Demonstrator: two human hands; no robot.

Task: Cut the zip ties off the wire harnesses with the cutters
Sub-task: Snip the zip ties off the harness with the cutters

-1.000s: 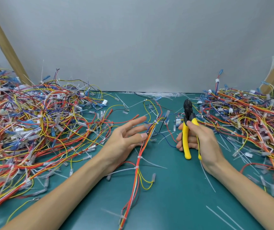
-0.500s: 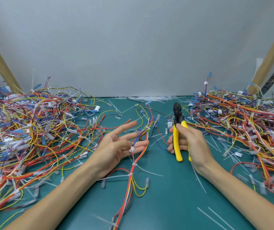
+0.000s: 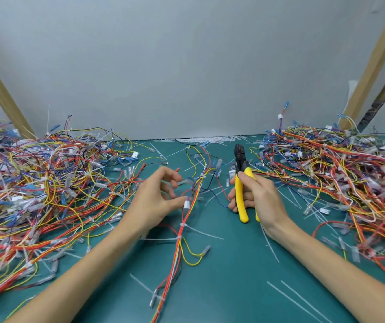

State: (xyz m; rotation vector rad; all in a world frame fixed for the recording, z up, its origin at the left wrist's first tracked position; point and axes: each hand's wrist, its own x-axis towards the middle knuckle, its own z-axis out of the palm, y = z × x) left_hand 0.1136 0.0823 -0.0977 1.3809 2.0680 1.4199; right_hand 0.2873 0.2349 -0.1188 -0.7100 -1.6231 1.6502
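Left hand [image 3: 154, 201] half-curled, empty, reaching for red-yellow wire harness [image 3: 179, 243] at its 3 o'clock; right hand [image 3: 262, 199] grips yellow-handled black cutters [image 3: 241, 203], nose 12 o'clock, ready.

The cutters [image 3: 241, 206] have smooth, glossy yellow plastic handles and a dull black metal head; matt green tabletop [image 3: 221, 287]; bare wooden post [image 3: 377, 61].

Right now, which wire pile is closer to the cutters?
The right pile; its wires run beside the cutters in the right hand. Left pile sits past the left hand.

Even bright light; edges bowed, slightly blurred.
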